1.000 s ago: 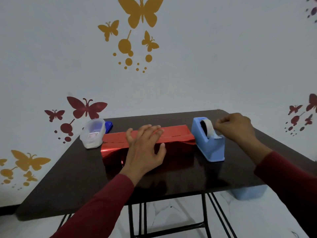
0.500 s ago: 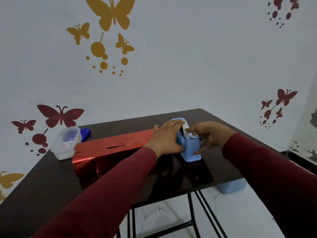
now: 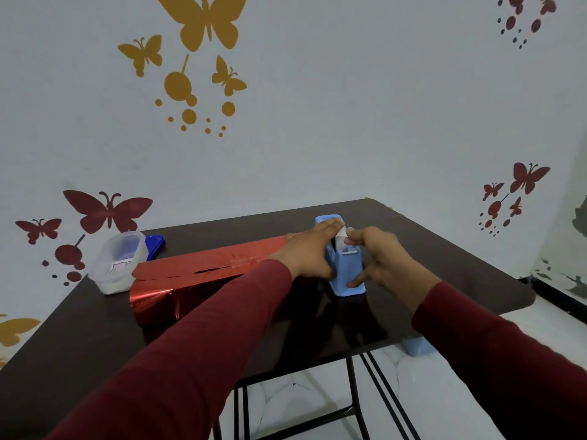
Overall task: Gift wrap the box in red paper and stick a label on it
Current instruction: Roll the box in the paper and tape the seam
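Observation:
A long box wrapped in shiny red paper (image 3: 203,274) lies across the dark table (image 3: 444,249), its top seam gaping slightly. Right of it stands a light blue tape dispenser (image 3: 346,274). My left hand (image 3: 308,252) grips the dispenser's left side, fingers over its top. My right hand (image 3: 378,258) pinches the white tape end (image 3: 341,235) at the top with thumb and forefinger, while its lower fingers rest against the dispenser's right side.
A translucent plastic tub (image 3: 119,262) with paper slips inside stands at the table's left rear, a blue lid (image 3: 155,246) behind it. A light blue object (image 3: 414,344) sits on the floor under the table's right edge. The wall is close behind the table.
My left hand left the red box top and took hold of the dispenser. My right hand shifted to pinch the tape end. The head view turned right and closer.

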Demonstrator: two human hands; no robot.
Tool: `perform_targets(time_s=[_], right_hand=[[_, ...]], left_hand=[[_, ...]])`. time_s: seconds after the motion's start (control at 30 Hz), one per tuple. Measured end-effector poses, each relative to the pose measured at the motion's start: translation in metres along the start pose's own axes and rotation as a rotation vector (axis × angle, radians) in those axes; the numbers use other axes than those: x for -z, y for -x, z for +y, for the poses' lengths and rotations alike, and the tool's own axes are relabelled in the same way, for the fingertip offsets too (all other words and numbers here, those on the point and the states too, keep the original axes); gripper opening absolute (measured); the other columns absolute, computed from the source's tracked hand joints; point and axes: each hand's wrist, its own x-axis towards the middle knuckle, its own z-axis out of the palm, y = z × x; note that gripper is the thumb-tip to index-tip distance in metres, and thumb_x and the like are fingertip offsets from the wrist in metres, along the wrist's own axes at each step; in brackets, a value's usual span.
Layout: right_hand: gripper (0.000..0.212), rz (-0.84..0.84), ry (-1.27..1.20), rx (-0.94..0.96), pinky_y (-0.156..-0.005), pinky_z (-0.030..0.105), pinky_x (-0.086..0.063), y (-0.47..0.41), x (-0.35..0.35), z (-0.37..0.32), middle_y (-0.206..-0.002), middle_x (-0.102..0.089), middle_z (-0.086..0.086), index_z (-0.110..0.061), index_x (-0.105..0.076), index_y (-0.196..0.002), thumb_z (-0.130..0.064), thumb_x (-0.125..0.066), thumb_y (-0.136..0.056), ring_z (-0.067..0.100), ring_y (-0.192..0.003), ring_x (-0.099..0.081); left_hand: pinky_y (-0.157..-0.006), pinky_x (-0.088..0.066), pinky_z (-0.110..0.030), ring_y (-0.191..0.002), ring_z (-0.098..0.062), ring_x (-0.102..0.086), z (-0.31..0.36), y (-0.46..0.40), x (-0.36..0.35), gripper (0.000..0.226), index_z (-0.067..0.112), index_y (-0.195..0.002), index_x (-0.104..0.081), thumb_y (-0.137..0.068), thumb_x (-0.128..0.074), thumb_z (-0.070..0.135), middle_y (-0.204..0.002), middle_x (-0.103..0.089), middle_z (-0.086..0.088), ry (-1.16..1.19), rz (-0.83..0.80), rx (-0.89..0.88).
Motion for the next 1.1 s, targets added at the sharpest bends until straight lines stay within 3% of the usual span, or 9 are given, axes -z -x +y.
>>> perform_targets(time_s=[0.23,0.33,0.47,0.53,0.63,0.73,0.83,0.93,1.1], right_hand=[[0.037,0.041,-0.103,0.059,-0.076,0.086,-0.04,0.013,-0.005,-0.003,-0.126,-0.062,0.009,-0.003,-0.071,-0.115,-0.018,-0.078,-0.082,0.042,-0.113,-0.052],[0.026,0.063,-0.138,0.075,-0.074,0.071,-0.05,0.019,-0.002,0.002,-0.12,-0.067,0.012,-0.004,-0.073,-0.105,-0.017,-0.077,-0.083,0.04,-0.107,-0.061],[0.018,0.082,-0.221,0.123,-0.058,0.05,-0.053,0.02,0.004,0.021,-0.106,-0.073,0.001,-0.003,-0.074,-0.105,-0.009,-0.071,-0.088,0.03,-0.093,-0.066],[0.014,0.088,-0.234,0.138,-0.062,0.052,-0.056,0.02,0.006,0.029,-0.099,-0.075,-0.003,-0.006,-0.075,-0.102,-0.007,-0.07,-0.088,0.028,-0.09,-0.07],[0.01,0.093,-0.223,0.175,-0.06,0.049,-0.056,0.018,0.009,0.04,-0.094,-0.076,0.012,-0.005,-0.076,-0.093,-0.014,-0.074,-0.09,0.033,-0.081,-0.073],[0.021,0.09,-0.23,0.194,-0.066,0.055,-0.057,0.016,0.01,0.047,-0.101,-0.077,0.017,-0.004,-0.077,-0.103,-0.018,-0.077,-0.088,0.041,-0.09,-0.075],[0.031,0.075,-0.234,0.19,-0.071,0.061,-0.059,0.014,0.008,0.047,-0.104,-0.077,0.018,-0.002,-0.075,-0.112,-0.019,-0.079,-0.086,0.043,-0.09,-0.075],[0.028,0.089,-0.231,0.165,-0.068,0.057,-0.06,0.014,0.006,0.044,-0.099,-0.077,0.021,0.002,-0.076,-0.102,-0.018,-0.082,-0.083,0.044,-0.085,-0.075],[0.017,0.183,-0.194,0.13,-0.065,0.051,-0.056,0.017,0.002,0.034,-0.097,-0.076,0.017,-0.005,-0.076,-0.075,-0.02,-0.082,-0.07,0.041,-0.089,-0.073]], left_hand=[[-0.107,-0.037,-0.056,-0.139,-0.019,-0.047,-0.004,0.0,-0.007,0.112,0.046,-0.158,-0.008,-0.071,-0.077,0.03,-0.167,-0.006,0.026,0.005,0.016,-0.011],[-0.108,-0.039,-0.049,-0.136,-0.022,-0.05,-0.006,-0.001,-0.008,0.115,0.043,-0.161,-0.005,-0.073,-0.078,0.026,-0.168,-0.001,0.026,-0.001,-0.002,0.005],[-0.11,-0.032,-0.061,-0.145,-0.019,-0.042,-0.004,-0.002,-0.005,0.11,0.041,-0.161,-0.004,-0.076,-0.074,0.025,-0.168,-0.001,0.025,-0.067,-0.015,0.002],[-0.108,-0.031,-0.061,-0.144,-0.018,-0.042,-0.001,-0.001,-0.004,0.108,0.041,-0.161,-0.005,-0.077,-0.072,0.024,-0.168,-0.003,0.025,-0.099,-0.018,-0.012],[-0.107,-0.031,-0.06,-0.142,-0.018,-0.044,0.002,0.0,-0.004,0.109,0.041,-0.161,-0.004,-0.077,-0.071,0.024,-0.168,0.001,0.024,-0.146,-0.021,-0.032],[-0.106,-0.033,-0.061,-0.134,-0.022,-0.052,0.007,-0.003,-0.003,0.114,0.042,-0.161,-0.002,-0.075,-0.074,0.028,-0.169,0.004,0.022,-0.169,-0.011,-0.031],[-0.109,-0.029,-0.064,-0.147,-0.023,-0.038,0.005,-0.01,-0.003,0.122,0.042,-0.161,0.002,-0.071,-0.081,0.042,-0.168,0.009,0.023,-0.146,-0.07,-0.041],[-0.114,-0.025,-0.06,-0.153,-0.02,-0.027,0.004,-0.009,0.0,0.132,0.039,-0.162,0.0,-0.064,-0.086,0.058,-0.17,0.008,0.02,-0.111,-0.087,-0.065],[-0.12,-0.025,-0.048,-0.149,-0.011,-0.032,0.007,-0.002,0.001,0.13,0.031,-0.163,-0.016,-0.061,-0.093,0.053,-0.17,-0.011,0.015,0.038,0.053,-0.086]])
